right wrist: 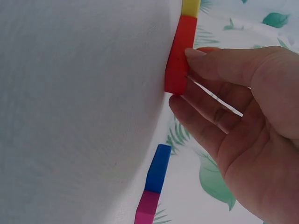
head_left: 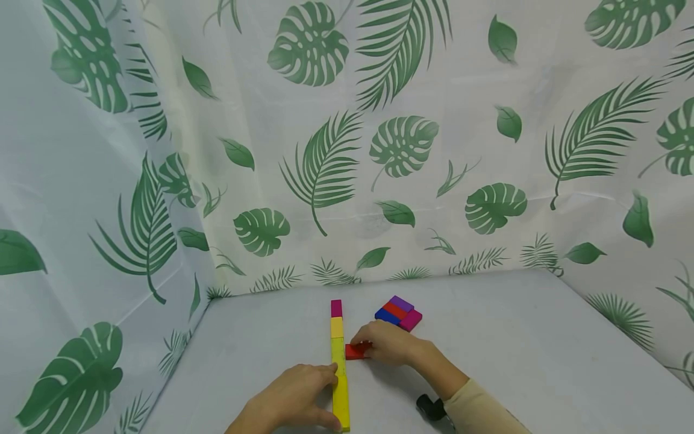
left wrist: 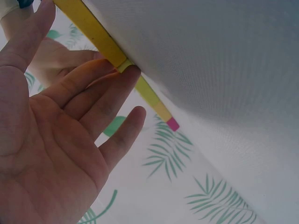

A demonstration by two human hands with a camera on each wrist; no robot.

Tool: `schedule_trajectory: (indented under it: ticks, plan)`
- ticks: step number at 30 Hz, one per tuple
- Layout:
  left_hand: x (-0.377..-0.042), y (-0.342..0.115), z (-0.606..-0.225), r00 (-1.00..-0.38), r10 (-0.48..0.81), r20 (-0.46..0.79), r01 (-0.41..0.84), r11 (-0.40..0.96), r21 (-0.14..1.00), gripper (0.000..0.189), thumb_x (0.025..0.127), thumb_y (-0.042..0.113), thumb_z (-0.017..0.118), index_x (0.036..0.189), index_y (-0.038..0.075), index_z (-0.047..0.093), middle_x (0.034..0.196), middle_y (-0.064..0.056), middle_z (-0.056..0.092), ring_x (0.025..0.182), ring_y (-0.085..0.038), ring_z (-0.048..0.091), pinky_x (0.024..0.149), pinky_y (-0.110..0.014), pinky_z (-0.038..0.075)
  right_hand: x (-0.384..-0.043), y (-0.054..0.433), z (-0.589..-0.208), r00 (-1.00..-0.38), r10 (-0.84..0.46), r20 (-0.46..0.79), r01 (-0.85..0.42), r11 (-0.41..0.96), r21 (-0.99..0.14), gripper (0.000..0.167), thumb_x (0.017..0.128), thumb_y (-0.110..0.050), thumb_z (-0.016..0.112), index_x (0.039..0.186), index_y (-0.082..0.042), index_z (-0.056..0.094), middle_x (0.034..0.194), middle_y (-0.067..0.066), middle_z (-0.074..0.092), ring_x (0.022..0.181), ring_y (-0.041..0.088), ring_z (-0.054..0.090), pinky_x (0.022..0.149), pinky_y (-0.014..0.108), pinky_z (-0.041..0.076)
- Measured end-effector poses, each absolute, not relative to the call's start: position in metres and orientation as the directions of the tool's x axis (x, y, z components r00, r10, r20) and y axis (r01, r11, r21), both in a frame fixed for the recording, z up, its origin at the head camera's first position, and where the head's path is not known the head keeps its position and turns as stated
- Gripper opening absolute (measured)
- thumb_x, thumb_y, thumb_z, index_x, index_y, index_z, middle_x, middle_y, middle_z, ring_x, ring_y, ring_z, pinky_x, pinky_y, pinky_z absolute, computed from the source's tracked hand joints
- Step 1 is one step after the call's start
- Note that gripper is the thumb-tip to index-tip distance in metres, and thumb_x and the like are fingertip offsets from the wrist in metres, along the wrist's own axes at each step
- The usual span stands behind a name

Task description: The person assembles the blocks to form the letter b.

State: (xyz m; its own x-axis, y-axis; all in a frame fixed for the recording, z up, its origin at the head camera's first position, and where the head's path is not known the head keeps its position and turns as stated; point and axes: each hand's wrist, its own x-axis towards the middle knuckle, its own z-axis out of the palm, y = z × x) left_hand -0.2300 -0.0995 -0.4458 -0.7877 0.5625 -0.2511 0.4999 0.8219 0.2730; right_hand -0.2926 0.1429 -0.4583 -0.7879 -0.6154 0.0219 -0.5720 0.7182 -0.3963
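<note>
Toy blocks lie end to end in a straight row on the table: a yellow block (head_left: 341,404) nearest me, more yellow ones beyond it, and a magenta block (head_left: 337,308) at the far end. Along the row's left side my left hand (head_left: 295,392) rests its fingertips and thumb, the fingers nearly straight in the left wrist view. My right hand (head_left: 391,343) pinches a red block (right wrist: 181,56) between thumb and fingers. That block lies flat, crosswise, its left end right at the row's right side; the fingers partly cover it in the head view.
Beyond my right hand sits a flat cluster of purple (head_left: 402,302), red (head_left: 395,310), blue (head_left: 386,317) and magenta blocks (head_left: 411,320). A small black object (head_left: 430,408) shows beside the right sleeve (head_left: 482,410). Leaf-printed curtains (head_left: 434,241) stand behind the grey-white table (head_left: 515,337).
</note>
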Motion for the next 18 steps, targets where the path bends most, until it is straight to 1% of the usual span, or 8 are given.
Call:
schedule_trajectory:
  ticks: [10, 18]
  plan:
    - [-0.2291, -0.0996, -0.4457, -0.78, 0.575, -0.247, 0.517, 0.815, 0.262, 0.062, 0.077, 0.058, 0.086, 0.128, 0.026, 0.073, 0.143, 0.006, 0.066, 0.123, -0.014, 0.066, 0.109, -0.046, 0.054, -0.2912, 0.1421, -0.4578, -0.791, -0.612, 0.011, -0.564, 0.722, -0.401, 0.032, 0.094, -0.009, 0.076, 0.125, -0.017, 0.077, 0.12, -0.005, 0.075, 0.111, 0.015, 0.067, 0.1, 0.036, 0.059]
    - [-0.2276, -0.0998, -0.4436, -0.778, 0.58, -0.241, 0.52, 0.81, 0.271, 0.063, 0.077, 0.058, 0.086, 0.129, 0.025, 0.072, 0.143, 0.006, 0.066, 0.124, -0.014, 0.065, 0.109, -0.046, 0.054, -0.292, 0.1427, -0.4571, -0.794, -0.608, 0.002, -0.557, 0.725, -0.405, 0.034, 0.095, -0.009, 0.074, 0.128, -0.017, 0.075, 0.122, -0.004, 0.075, 0.113, 0.016, 0.067, 0.101, 0.037, 0.059]
